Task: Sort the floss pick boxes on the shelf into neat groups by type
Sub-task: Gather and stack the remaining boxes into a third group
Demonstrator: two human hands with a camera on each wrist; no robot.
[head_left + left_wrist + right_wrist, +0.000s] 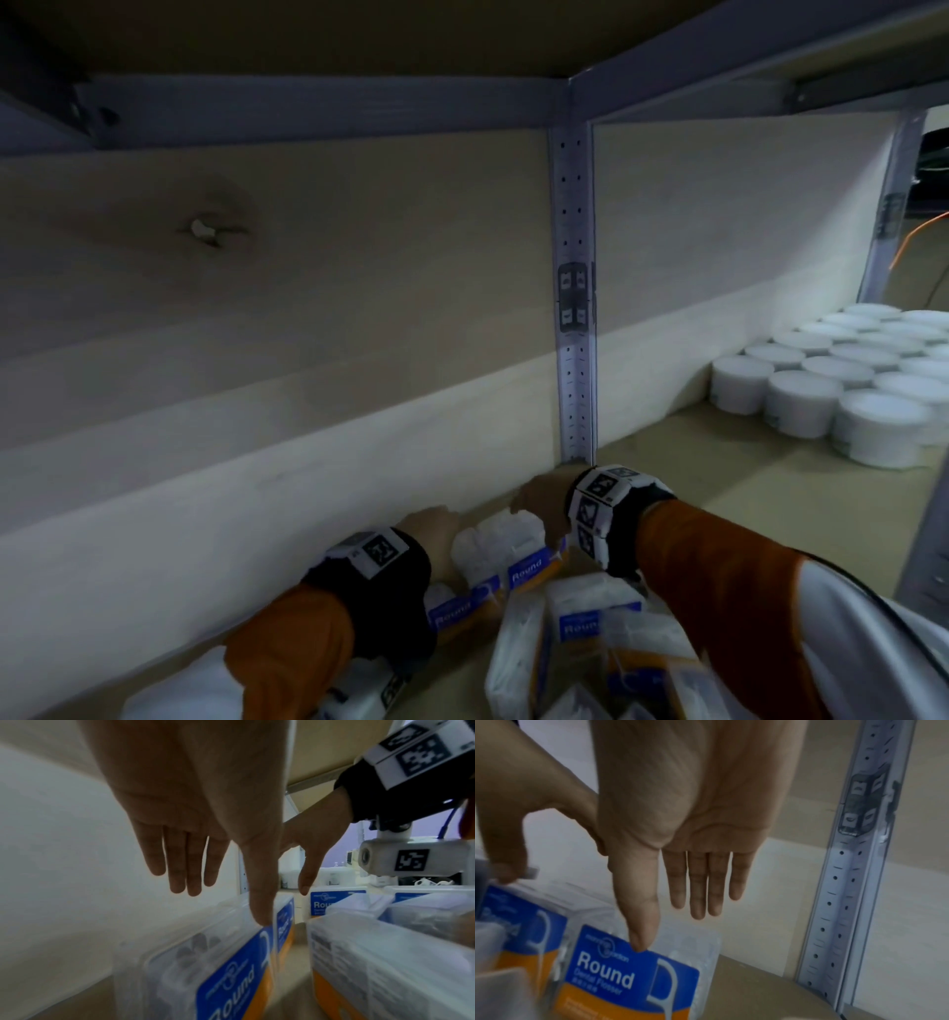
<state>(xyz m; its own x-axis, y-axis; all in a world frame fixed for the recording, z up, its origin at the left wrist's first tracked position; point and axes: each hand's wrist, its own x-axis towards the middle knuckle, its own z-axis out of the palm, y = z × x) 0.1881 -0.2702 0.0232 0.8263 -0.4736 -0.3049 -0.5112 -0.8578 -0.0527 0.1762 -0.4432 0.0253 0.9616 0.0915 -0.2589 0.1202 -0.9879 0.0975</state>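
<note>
Two floss pick boxes with blue and orange "Round" labels stand side by side against the back wall of the shelf (462,683). My left hand (435,521) hangs over the left box (457,609), fingers straight; its thumb (259,914) touches the top front edge of that box (226,975). My right hand (539,506) hovers over the right box (518,557), and its thumb (639,941) rests on the top of the blue label of that box (628,975). Neither hand grips anything. More of these boxes (590,642) lie jumbled in front.
A perforated metal upright (576,308) stands at the back wall just behind my right hand. Several white round tubs (842,390) fill the neighbouring bay to the right. Bare shelf board (719,462) lies between the tubs and my hands.
</note>
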